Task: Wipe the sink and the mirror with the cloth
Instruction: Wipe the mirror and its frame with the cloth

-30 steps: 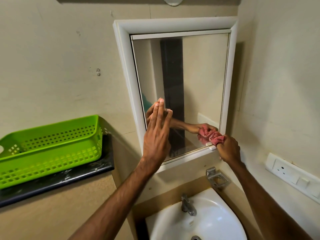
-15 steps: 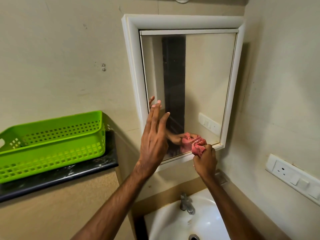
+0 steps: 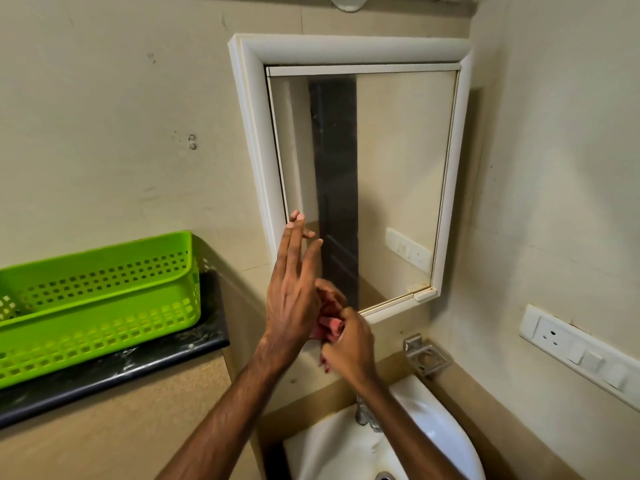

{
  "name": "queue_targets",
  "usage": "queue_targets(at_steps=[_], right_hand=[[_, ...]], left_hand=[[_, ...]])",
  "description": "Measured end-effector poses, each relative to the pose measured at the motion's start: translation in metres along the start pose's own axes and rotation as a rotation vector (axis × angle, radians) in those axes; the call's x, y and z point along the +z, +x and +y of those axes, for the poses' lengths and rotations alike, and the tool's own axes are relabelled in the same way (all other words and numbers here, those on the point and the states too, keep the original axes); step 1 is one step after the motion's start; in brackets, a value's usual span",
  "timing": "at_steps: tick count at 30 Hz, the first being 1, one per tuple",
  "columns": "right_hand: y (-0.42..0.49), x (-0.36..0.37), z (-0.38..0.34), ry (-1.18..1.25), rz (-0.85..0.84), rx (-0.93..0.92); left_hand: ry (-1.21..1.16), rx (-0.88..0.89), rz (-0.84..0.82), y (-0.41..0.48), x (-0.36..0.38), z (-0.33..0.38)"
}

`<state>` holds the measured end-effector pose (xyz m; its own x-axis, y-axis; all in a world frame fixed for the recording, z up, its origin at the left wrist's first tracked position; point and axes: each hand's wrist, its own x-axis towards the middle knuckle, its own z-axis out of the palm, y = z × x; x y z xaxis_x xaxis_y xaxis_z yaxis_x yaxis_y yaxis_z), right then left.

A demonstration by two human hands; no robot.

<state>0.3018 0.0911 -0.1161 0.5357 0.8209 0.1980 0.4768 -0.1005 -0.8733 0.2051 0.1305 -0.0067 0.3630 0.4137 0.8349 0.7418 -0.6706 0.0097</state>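
The mirror point(image 3: 398, 174) is smooth reflective glass in a glossy white plastic-looking frame point(image 3: 258, 140). Below it, the sink point(image 3: 446, 434) is glossy white ceramic, with a dull metal tap point(image 3: 363, 415) and a brushed metal holder point(image 3: 425, 355) just above its rim. Left of the mirror, the basket point(image 3: 100, 299) is shiny perforated green plastic on a polished black stone ledge point(image 3: 114, 372). The cloth point(image 3: 329, 325) is soft, crumpled pink fabric. The wall point(image 3: 104, 116) is matt, scuffed beige.

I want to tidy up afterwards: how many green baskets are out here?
1. The green basket sits on the black counter, left of the mirror. Its left end is cut off, so more may be hidden.
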Motion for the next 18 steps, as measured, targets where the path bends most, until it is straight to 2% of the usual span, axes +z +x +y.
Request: queue_targets(at_steps=[2,7,11,13,16,18], right_hand=[[-0.005,0.016,-0.007,0.067,-0.073,-0.014],[-0.014,0.027,-0.013,0.048,-0.135,-0.09],[-0.017,0.015,-0.005,-0.314,-0.149,-0.31],[-0.012,0.011,0.006,-0.515,-0.099,-0.466],[-0.001,-0.008,0.015,-0.597,-0.056,-0.459],[0.004,-0.034,0.02,-0.606,-0.041,-0.488]], left_hand=[[0.015,0.007,0.028,-0.001,0.0,0.0],[0.009,-0.004,0.061,-0.001,0.002,-0.002],[0.02,0.007,0.02,-0.001,0.0,0.001],[0.007,-0.012,-0.053,-0.001,-0.001,0.0],[-0.033,-0.018,-0.117,0.0,-0.003,-0.002],[-0.064,-0.012,-0.079,0.002,-0.011,0.001]])
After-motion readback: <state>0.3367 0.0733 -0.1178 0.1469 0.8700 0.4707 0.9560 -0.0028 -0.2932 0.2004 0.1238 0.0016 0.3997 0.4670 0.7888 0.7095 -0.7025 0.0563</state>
